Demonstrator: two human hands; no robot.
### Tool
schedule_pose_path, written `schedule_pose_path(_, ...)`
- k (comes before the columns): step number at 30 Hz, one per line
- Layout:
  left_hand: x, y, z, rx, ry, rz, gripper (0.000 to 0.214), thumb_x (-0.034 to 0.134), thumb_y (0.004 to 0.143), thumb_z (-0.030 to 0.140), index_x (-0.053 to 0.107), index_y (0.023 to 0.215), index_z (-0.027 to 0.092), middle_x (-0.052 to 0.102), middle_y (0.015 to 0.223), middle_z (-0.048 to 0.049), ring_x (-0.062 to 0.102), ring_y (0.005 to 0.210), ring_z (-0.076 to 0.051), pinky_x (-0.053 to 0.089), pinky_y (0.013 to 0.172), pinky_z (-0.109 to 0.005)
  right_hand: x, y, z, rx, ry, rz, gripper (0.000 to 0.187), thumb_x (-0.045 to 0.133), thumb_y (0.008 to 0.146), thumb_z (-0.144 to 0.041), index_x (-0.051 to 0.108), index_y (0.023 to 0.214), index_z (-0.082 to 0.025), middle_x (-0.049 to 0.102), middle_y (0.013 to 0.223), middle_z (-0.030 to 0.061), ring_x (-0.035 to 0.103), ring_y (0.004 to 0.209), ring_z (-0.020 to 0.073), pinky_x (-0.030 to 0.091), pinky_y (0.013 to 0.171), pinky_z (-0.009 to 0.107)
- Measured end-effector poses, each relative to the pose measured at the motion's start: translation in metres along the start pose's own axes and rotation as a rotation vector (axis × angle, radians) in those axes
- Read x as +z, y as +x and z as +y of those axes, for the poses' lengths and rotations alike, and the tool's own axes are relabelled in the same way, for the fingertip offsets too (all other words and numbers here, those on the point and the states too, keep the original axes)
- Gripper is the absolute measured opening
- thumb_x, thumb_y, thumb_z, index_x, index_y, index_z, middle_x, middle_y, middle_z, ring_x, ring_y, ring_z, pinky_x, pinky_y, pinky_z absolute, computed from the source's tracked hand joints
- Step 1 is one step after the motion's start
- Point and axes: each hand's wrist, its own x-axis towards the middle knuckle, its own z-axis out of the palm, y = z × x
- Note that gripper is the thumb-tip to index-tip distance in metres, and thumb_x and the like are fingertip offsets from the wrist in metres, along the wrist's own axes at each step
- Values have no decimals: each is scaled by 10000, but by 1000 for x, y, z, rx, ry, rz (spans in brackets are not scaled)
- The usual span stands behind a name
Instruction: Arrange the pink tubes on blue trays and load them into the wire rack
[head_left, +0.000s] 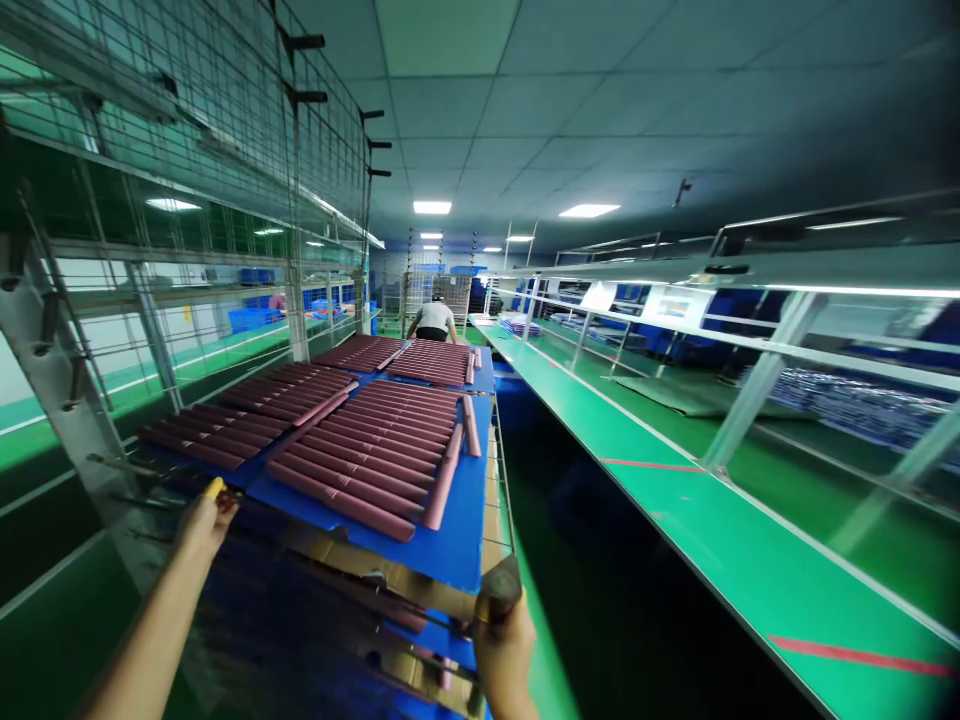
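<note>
Green bench (pixel 720 525), person (pixel 435 318) beyond tubes (pixel 367 450)

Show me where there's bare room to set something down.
Bare: the green bench between its two nearest red stripes, and the blue board's near-right corner, between the maroon tubes and the right hand. Crowded: most of the board, where tubes lie in close rows.

- Maroon tubes (pixel 367 507) — small white marks on them, too tiny for me to read.
- Sheet hanging at right (pixel 677 306) — its print blurs; nothing legible.
</note>
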Motion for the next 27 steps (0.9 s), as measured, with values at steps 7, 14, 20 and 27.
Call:
schedule_pose_path(7, 4, 0, 0, -70, -18, -33, 193, 450, 808, 44, 470, 646, 146, 463, 506, 37, 522, 461, -91, 502, 500, -196, 4, 8, -2, 138, -16, 22, 294, 464, 731, -508, 425, 611, -243, 498, 447, 18, 478, 375, 189, 365, 387, 300)
schedule_pose_path(14, 6, 1, -5, -46, -23, -35, 194, 456, 764, -5, 495, 645, 142, 462, 510, 38, 523, 478, -88, 522, 515, -192, 4, 20, -6, 166, 22, -20, 262, 459, 749, -464, 418, 630, -234, 487, 458, 4, 443, 394, 162, 359, 411, 289)
schedule_pose_path(20, 7, -2, -5, -22, -11, -1, 221, 466, 793, -21, 486, 632, 129, 476, 544, 35, 480, 463, -45, 456, 431, -98, 9, 22, -1, 155, 37, -62, 231, 429, 775, -428, 470, 720, -207, 540, 554, 16, 499, 491, 164, 411, 492, 290)
schedule_pose_path(27, 5, 0, -1, -3, 101, -62, 284, 414, 874, 33, 475, 612, 125, 503, 557, 21, 514, 482, -59, 495, 446, -120, 18, 26, 8, 192, 7, -133, 239, 396, 805, -437, 414, 707, -219, 538, 593, 20, 518, 527, 165, 398, 519, 279)
